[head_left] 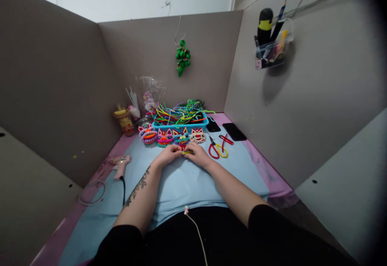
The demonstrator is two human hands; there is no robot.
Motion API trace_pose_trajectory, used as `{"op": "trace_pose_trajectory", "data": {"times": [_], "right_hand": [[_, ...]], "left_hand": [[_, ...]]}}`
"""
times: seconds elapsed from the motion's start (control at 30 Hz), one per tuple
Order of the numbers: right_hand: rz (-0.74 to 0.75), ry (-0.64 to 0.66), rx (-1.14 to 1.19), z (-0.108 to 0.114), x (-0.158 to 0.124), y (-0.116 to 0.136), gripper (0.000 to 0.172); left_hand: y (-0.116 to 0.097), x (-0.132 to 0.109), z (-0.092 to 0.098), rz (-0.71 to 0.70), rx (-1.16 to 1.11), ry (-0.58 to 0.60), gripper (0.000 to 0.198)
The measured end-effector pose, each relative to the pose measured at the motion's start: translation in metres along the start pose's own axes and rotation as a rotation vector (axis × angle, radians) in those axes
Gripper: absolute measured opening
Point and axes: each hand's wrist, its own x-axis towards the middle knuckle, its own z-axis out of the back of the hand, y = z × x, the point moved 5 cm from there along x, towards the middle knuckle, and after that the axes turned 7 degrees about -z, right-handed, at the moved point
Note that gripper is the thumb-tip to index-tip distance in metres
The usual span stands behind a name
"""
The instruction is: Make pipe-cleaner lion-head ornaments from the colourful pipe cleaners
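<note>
My left hand (169,154) and my right hand (198,154) meet over the blue cloth, fingers closed in a pinch. Between them is a small red and yellow pipe-cleaner piece (188,152), partly covered by the fingers. Both hands hold it; its full shape is too small to make out. Just beyond stand several finished-looking pipe-cleaner animal heads: a pink and purple one (147,134), a magenta one (165,137), a teal one (181,137) and a cream one (198,136). Scissors (218,149) with red and yellow handles lie right of my right hand.
A blue tray (181,128) heaped with pipe cleaners (184,112) stands behind the heads. A pink glue gun (121,166) with its cord lies left. Right are red tweezer-like tools (226,139) and a black phone (234,132). A drink cup (124,122) stands back left. Partitions enclose the table.
</note>
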Motion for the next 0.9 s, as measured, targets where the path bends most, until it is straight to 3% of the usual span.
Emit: {"op": "trace_pose_trajectory", "data": {"times": [0.23, 0.43, 0.67, 0.8, 0.9], "right_hand": [[0.004, -0.018, 0.039, -0.001, 0.001, -0.003, 0.001], [-0.040, -0.077, 0.055, 0.007, 0.002, -0.001, 0.003], [-0.050, -0.101, 0.091, 0.010, 0.001, 0.003, 0.009], [-0.119, -0.199, 0.129, 0.015, 0.001, -0.001, 0.028], [-0.169, -0.302, 0.153, 0.021, -0.001, -0.004, 0.026]], "left_hand": [[-0.005, -0.002, 0.001, 0.028, -0.027, 0.000, 0.025], [0.000, 0.002, 0.004, 0.025, 0.003, -0.084, 0.034], [-0.003, 0.003, 0.003, -0.046, -0.033, -0.095, 0.026], [-0.007, 0.004, 0.008, -0.100, 0.049, -0.172, 0.022], [-0.008, 0.004, 0.013, -0.140, 0.091, -0.251, 0.022]]}}
